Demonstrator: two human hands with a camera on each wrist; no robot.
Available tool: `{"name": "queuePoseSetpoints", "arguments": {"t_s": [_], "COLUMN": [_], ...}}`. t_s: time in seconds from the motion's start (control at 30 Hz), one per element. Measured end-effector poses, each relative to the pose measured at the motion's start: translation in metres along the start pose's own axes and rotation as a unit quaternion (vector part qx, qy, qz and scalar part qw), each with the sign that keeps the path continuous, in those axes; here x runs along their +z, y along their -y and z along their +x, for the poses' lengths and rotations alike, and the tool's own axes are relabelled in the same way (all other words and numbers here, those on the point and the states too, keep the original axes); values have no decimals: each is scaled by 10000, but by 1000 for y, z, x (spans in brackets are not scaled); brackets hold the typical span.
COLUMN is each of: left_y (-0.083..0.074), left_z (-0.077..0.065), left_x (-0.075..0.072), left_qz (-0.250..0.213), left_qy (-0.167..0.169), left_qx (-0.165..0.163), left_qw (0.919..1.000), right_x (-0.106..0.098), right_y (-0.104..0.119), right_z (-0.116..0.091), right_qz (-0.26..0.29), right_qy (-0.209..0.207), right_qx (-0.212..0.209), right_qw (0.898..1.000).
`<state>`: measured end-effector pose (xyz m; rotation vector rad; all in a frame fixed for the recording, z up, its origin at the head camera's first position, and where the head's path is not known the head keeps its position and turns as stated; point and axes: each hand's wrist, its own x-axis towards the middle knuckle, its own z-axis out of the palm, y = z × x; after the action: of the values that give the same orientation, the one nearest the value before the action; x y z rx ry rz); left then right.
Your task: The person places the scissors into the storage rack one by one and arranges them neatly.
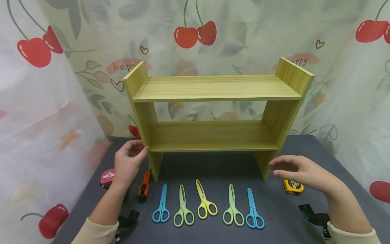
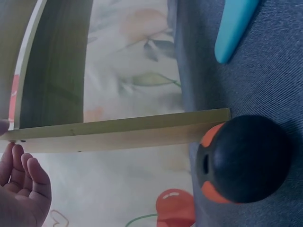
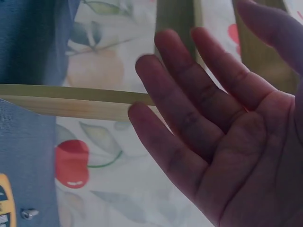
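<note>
A two-tier wooden shelf (image 1: 213,135) stands upright on the dark table in the head view. At its left side panel is my left hand (image 1: 129,161), pinching the front edge near the lower board. The left wrist view shows that hand's fingers (image 2: 21,163) curled against the panel's outer face (image 2: 118,138), with the thumb mostly out of frame. My right hand (image 1: 300,171) is held beside the shelf's right panel, fingers loosely bent and nothing in them. In the right wrist view its palm (image 3: 246,151) faces the camera, and the spread fingers overlap the panel.
Several scissors lie in a row before the shelf: blue (image 1: 161,206), green (image 1: 182,210), yellow (image 1: 204,201), green (image 1: 232,208) and blue (image 1: 253,211). An orange-black screwdriver (image 1: 144,186) and pink tape measure (image 1: 107,177) lie left; a yellow tape measure (image 1: 293,186) lies right.
</note>
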<state>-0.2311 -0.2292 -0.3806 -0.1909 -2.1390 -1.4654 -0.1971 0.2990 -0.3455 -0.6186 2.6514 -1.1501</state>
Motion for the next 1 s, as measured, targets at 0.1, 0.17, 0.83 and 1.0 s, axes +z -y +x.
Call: {"name": "queuePoseSetpoints", "arguments": {"t_s": [0.1, 0.17, 0.83, 1.0], "left_y": [2, 3, 4, 4], "left_z": [0, 0, 0, -2], "left_x": [2, 2, 3, 4], "left_qz": [3, 15, 131, 75], "left_qy": [-20, -25, -26, -6], "left_qx": [34, 13, 12, 54], "left_qw": [10000, 10000, 9999, 10000], "right_x": [3, 5, 38, 48], "right_y": [-7, -12, -36, -38], "right_z": [5, 8, 30, 33], "right_qz": [232, 417, 1509, 1666], "right_qy": [311, 511, 2123, 2549], "right_qx": [-53, -95, -220, -38], "right_qw": [9992, 9978, 9652, 9525]}}
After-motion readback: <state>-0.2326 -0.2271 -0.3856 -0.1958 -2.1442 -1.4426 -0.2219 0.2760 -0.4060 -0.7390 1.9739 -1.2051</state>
